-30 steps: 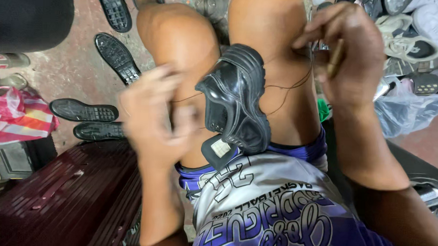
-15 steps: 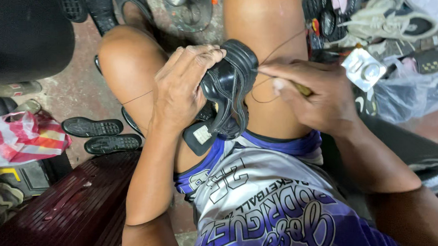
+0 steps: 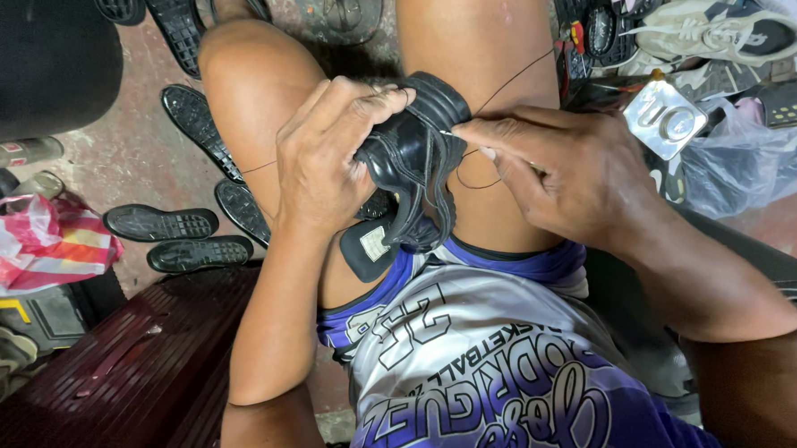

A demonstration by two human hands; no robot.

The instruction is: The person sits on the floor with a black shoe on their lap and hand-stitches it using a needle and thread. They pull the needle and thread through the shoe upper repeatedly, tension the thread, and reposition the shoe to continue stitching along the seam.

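A black shoe (image 3: 415, 149) rests between my bare knees, toe pointing away, its tongue hanging toward my lap. My left hand (image 3: 330, 154) wraps over its left side and holds it steady. My right hand (image 3: 549, 172) pinches a thin needle (image 3: 445, 133) at the shoe's right edge near the sole. A dark thread (image 3: 512, 77) runs from the needle up across my right thigh and loops below my fingers. The right hand's palm is hidden, so I cannot tell whether it holds anything else.
Loose black soles (image 3: 161, 223) and sandals lie on the reddish floor at left. A dark red ribbed case (image 3: 132, 365) sits at lower left beside a striped pink bag (image 3: 30, 244). Worn sneakers (image 3: 720, 32), a clear plastic bag (image 3: 751, 159) and a silver blister pack (image 3: 665, 119) crowd the upper right.
My left hand came onto the shoe and gripped it. My right hand dropped from upper right down to the shoe's edge, bringing the needle and thread against it.
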